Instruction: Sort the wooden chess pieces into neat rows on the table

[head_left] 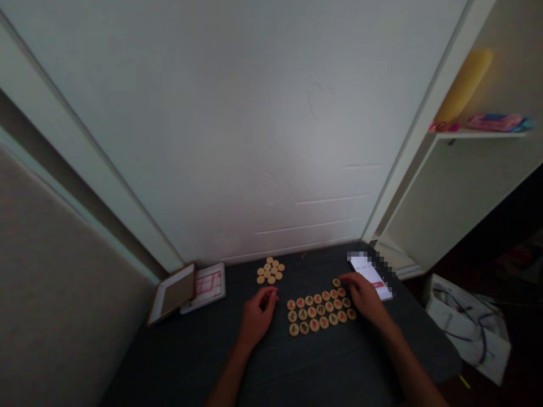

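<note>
Several round wooden game discs with red and dark characters (320, 311) lie in neat rows on a dark table (297, 367). A second cluster of plain-faced discs (270, 271) sits farther back. My left hand (258, 314) rests left of the rows, fingers curled in a pinch; whether it holds a disc I cannot make out. My right hand (360, 294) lies at the right end of the rows, fingers stretched toward a single disc (336, 282) at the top right corner.
A white paper with red print (371, 277) lies behind my right hand. A folded board and a wooden-framed lid (186, 291) lie at the back left. A white wall stands behind. Right of the table are a shelf and a white bag with cables (466, 328).
</note>
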Available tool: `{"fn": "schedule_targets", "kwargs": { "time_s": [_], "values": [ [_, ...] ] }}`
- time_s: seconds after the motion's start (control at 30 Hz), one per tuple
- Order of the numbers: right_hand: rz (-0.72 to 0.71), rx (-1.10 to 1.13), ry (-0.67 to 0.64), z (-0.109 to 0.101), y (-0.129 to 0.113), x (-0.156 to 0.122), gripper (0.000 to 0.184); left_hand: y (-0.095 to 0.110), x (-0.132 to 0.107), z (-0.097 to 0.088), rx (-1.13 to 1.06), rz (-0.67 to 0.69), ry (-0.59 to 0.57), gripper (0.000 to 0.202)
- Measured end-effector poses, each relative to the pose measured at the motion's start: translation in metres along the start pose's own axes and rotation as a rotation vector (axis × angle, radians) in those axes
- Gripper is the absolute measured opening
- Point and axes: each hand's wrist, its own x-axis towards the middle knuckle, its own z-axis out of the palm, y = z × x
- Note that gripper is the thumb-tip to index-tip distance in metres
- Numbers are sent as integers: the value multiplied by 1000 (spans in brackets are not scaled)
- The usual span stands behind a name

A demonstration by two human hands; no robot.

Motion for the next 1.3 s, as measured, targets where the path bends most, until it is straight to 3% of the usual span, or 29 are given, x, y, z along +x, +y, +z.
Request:
{"fn": "schedule_targets", "kwargs": {
  "time_s": [0.17,0.33,0.5,0.7,0.83,0.93,1.13,1.3],
  "values": [
    [-68,-6,109,4,-26,-47,27,-1,4,-11,47,13,129,28],
    [-92,54,185,34,-63,-91,22,-5,16,-31,343,192,185,25],
    [-157,126,127,69,-104,-104,23,-14,21,-35,637,270,117,26],
    [-235,183,69,89,-125,-108,23,-19,11,-40,700,281,76,19],
    [-230,194,56,92,-123,-110,23,-10,-4,-49,606,237,11,15],
    [-228,193,41,92,-122,-111,25,7,-23,-50,419,176,9,15],
    [-259,177,34,92,-124,-111,29,42,-71,-23,-91,24,-114,16],
    [-288,192,2,92,-121,-115,31,51,-94,-1,-333,-81,-204,18]
  ]
}}
